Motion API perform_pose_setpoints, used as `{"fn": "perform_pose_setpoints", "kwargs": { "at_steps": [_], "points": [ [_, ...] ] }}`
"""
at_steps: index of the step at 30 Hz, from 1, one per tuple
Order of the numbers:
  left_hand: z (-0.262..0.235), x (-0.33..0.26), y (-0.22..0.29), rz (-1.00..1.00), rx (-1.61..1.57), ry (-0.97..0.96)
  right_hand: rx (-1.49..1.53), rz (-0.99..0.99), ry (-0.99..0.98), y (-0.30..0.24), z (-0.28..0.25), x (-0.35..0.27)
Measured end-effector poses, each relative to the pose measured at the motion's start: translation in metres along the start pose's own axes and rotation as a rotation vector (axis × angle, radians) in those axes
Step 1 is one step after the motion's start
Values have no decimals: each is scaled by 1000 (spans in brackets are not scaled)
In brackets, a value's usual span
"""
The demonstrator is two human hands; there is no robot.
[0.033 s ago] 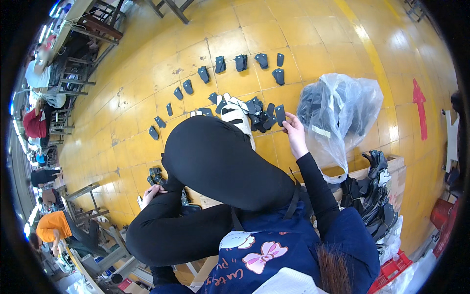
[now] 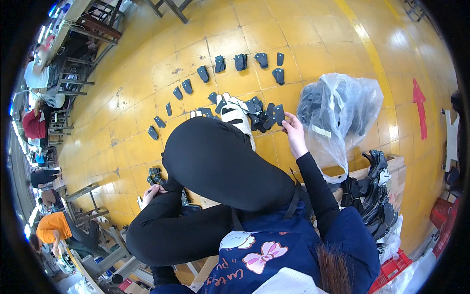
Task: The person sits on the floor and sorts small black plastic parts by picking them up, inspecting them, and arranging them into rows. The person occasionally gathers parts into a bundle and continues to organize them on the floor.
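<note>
My right hand [image 2: 294, 132] pinches a flat black piece [image 2: 279, 114] with a small pale mark, thumb and fingers at its right edge. Beside it a loose heap of similar black pieces [image 2: 259, 116] lies on the floor, around the white sandal [image 2: 236, 116] on my foot. My left hand [image 2: 153, 193] is low beside my bent leg, fingers curled; whatever they may hold is hidden. A small group of black pieces [image 2: 154, 175] lies just beyond it. Farther out, small stacks of black pieces [image 2: 219, 63] form a curved row.
At right stands a clear plastic bag [image 2: 342, 105] of dark pieces. Nearer, bundled black parts [image 2: 374, 196] lie by a wooden board, with a red crate [image 2: 394, 272] below. Benches and people, one in an orange shirt [image 2: 54, 226], line the left side. A red arrow [image 2: 419, 109] marks the yellow floor.
The black piece in my right hand has shifted very slightly to the left. Everything else looks the same.
</note>
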State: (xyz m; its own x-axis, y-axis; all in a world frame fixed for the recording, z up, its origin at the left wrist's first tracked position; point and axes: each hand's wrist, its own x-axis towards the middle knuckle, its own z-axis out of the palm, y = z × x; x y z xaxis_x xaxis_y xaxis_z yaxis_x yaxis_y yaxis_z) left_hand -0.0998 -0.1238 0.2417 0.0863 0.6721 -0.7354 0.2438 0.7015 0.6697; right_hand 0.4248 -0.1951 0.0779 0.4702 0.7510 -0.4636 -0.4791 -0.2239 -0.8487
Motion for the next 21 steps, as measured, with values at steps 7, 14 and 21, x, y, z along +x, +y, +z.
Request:
{"fn": "perform_pose_setpoints", "kwargs": {
  "at_steps": [7,14,21],
  "points": [
    [29,12,25,60,309,70,-34,72,-2,7,17,16],
    [1,46,7,62,344,-85,-45,135,-3,14,48,41],
    [-12,82,-5,-115,395,-249,-125,163,-12,23,75,73]
  ]
}}
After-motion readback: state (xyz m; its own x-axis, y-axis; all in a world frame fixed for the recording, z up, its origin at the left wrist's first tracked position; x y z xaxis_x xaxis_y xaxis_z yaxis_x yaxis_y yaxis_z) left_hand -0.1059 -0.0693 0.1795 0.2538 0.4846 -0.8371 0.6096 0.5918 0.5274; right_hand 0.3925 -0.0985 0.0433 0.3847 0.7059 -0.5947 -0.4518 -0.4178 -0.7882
